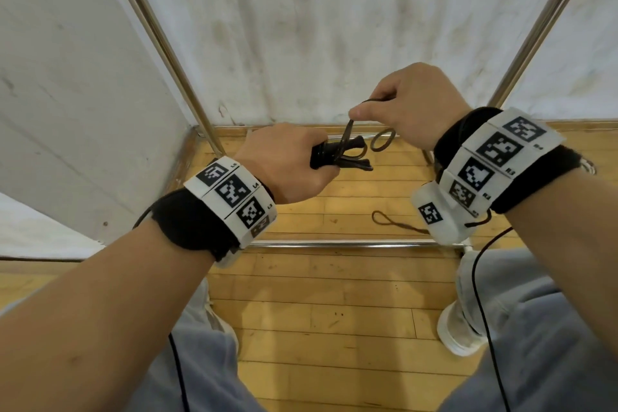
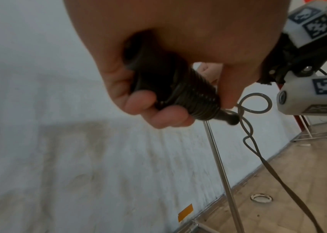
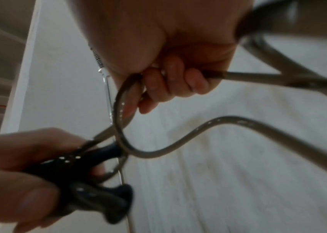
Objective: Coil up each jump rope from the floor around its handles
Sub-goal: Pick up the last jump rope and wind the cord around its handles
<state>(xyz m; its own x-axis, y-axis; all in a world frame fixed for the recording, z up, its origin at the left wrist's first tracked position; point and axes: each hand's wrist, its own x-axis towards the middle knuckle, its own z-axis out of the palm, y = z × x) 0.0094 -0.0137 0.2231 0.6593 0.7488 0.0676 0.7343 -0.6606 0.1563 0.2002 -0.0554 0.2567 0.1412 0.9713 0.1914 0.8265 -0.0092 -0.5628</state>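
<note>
My left hand (image 1: 294, 160) grips the two black jump rope handles (image 1: 337, 154) side by side, their tips sticking out to the right. Dark rope is wound in many turns round the handles (image 2: 180, 96). My right hand (image 1: 408, 104) pinches the loose rope (image 1: 349, 130) just above the handle tips, and a small loop (image 1: 383, 140) hangs below it. In the right wrist view the rope (image 3: 122, 113) curves from my right fingers (image 3: 170, 82) down to the handles (image 3: 91, 186). Another stretch of rope (image 1: 398, 222) lies on the wooden floor.
A metal frame surrounds the spot: slanted poles (image 1: 160, 40) at left and right and a bar (image 1: 351, 243) across the wooden floor (image 1: 334, 311). White sheeting (image 1: 317, 27) hangs behind. My shoes (image 1: 459, 328) and trouser legs stand in front.
</note>
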